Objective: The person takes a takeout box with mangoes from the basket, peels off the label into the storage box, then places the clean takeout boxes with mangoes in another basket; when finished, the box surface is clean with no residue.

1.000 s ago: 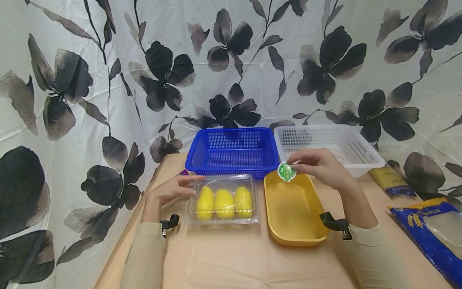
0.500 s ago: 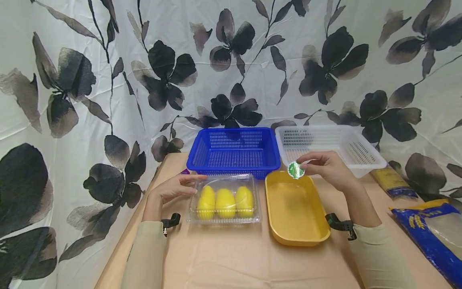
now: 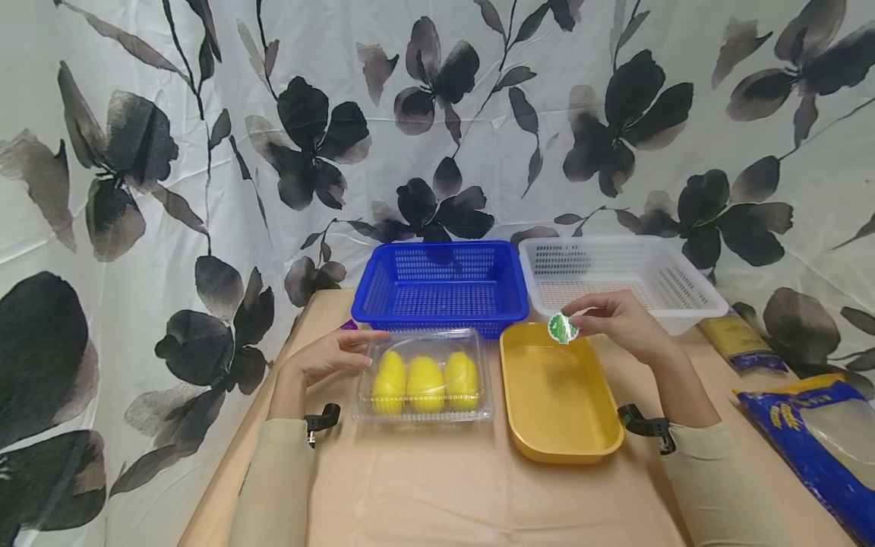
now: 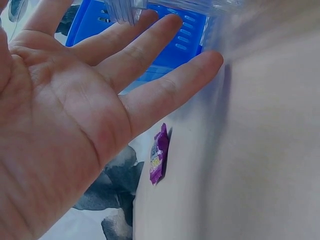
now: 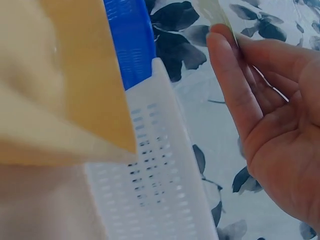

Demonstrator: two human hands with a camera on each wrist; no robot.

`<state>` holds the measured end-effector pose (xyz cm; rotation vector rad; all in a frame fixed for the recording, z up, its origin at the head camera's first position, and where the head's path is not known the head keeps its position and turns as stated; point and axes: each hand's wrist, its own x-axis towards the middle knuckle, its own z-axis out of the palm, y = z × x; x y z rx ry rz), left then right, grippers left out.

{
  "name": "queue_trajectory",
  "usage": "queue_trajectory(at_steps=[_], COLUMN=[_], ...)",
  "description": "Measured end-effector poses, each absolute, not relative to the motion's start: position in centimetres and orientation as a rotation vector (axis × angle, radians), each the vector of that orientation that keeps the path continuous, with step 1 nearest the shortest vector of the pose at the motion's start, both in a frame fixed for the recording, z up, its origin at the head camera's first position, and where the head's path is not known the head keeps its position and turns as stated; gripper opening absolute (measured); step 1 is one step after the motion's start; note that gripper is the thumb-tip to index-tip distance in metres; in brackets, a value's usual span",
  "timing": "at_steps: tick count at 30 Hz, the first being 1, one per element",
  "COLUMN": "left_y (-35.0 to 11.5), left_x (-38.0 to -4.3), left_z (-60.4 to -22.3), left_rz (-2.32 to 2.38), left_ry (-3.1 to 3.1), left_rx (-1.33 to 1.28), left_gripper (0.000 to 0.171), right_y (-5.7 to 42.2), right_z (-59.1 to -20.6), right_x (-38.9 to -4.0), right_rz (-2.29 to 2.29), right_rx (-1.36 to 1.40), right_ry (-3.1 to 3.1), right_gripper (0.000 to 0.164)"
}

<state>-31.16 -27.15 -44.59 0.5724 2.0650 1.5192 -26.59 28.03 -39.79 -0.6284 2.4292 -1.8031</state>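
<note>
In the head view my right hand pinches a small round green and white sticker between thumb and fingertips, above the far end of the yellow tray. The right wrist view shows the sticker as a thin pale sheet at the fingertips. My left hand reaches with straight fingers to the left edge of a clear plastic clamshell box. Through its lid, yellow egg-shaped things are visible. In the left wrist view the left palm faces the camera, fingers extended at the clear plastic.
Behind stand a blue basket and a white basket. On the right lie a blue and yellow bag and a smaller yellow packet. A purple wrapped packet lies left of the box. A floral cloth hangs behind.
My right hand has moved slightly right and down with the sticker, which has turned a little. The left hand stays at the box, which has not moved.
</note>
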Motion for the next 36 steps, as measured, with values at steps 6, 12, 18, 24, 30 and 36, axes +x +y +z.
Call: queue_trajectory(at_steps=[6,12,18,24,30,36], left_y=[-27.2,-27.3,-27.2,-27.2,-27.3,-27.3], left_x=[-31.1,-31.1,-31.0,-30.9,-30.9,-31.2], left_z=[-44.6,-44.4,-44.4,-44.5,-44.5,-44.6], left_rz=[1.512,1.523,1.536,1.536,1.523,1.525], left_ry=[2.071,2.062,2.058,2.061,2.071,2.065], left_rx=[0.552,0.552,0.534,0.536,0.544,0.572], left_gripper=[0.061,0.062,0.063,0.063,0.062,0.062], right_y=[28.4,28.6,28.7,28.4,28.0,27.8], right_z=[-40.8,-41.3,-41.7,-42.3,-43.2,-43.8], right_x=[-27.0,-27.1,-27.3,-27.3,-27.4,-27.4], right_rz=[-1.658,-1.6,-1.563,-1.548,-1.558,-1.543], right_rx=[-0.595,-0.594,-0.617,-0.742,-0.77,-0.783], right_ry=[2.434,2.374,2.356,2.314,2.295,2.309], right_gripper=[0.025,0.026,0.026,0.024,0.024,0.023])
